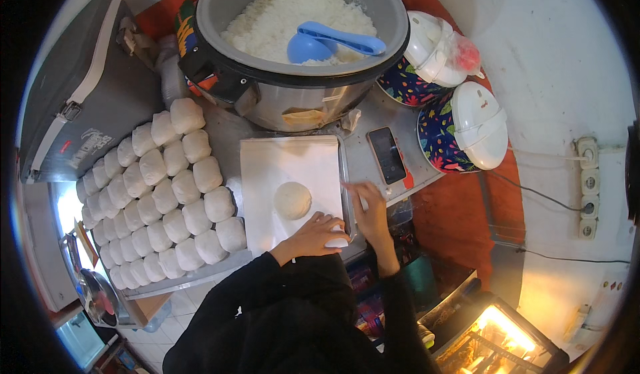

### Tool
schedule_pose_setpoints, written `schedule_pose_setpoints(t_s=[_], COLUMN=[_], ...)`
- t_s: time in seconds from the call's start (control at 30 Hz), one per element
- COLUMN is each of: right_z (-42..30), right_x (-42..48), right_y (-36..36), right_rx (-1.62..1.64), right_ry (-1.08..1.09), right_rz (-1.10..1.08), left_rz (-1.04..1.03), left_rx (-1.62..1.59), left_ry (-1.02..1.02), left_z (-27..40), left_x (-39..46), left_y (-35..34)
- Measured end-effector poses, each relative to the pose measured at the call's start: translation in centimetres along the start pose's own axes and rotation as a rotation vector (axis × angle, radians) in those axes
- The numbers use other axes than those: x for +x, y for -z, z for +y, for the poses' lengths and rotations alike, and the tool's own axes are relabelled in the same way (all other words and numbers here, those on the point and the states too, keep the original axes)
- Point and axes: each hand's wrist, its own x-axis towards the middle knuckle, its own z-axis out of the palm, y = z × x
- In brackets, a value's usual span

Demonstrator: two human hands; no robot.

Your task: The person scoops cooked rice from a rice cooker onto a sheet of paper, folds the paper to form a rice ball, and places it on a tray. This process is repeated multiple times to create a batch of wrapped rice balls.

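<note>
A stack of white paper sheets (260,174) lies in front of me on a metal tray, with a rounded mound of white rice (292,201) on top. My left hand (317,236) is at the stack's near right corner, its fingers curled over a lifted or folded white paper edge (337,241). Just beyond the stack's right edge is my right hand (367,204), fingers bent; whether it holds anything is unclear. Rows of white wrapped packets (175,224) are piled to the left. Behind the stack stands a large cooker pot (300,99) of cooked rice (270,21) with a blue scoop (312,46) in it.
A phone (386,155) lies right of the paper. Two patterned containers with white lids (480,124) stand at the back right. A grey bag (95,99) is behind the packets. Power sockets (589,189) hang on the right wall, above a lit glass case (500,344).
</note>
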Motion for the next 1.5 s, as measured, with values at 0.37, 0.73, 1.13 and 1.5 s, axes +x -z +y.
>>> schedule_pose_setpoints(t_s=[0.37,0.73,1.13,1.5], right_z=[4.4,0.8,0.9,0.2], right_x=[-16.1,-13.2,-11.8,-11.6], right_y=[-3.2,-3.5,-3.6,-4.5], right_rx=[0.518,0.660,0.606,0.812], right_ry=[-0.743,-0.883,-0.789,-0.730], right_rz=[0.130,0.045,0.084,0.036], left_rz=[0.013,0.207,0.217,0.178], left_rx=[0.135,-0.528,-0.240,-0.421], left_ry=[-0.044,0.347,0.300,0.432], left_z=[-0.3,0.5,3.3,2.3], left_x=[0.3,-0.9,-0.2,-2.0], left_y=[-0.4,1.5,2.3,3.3])
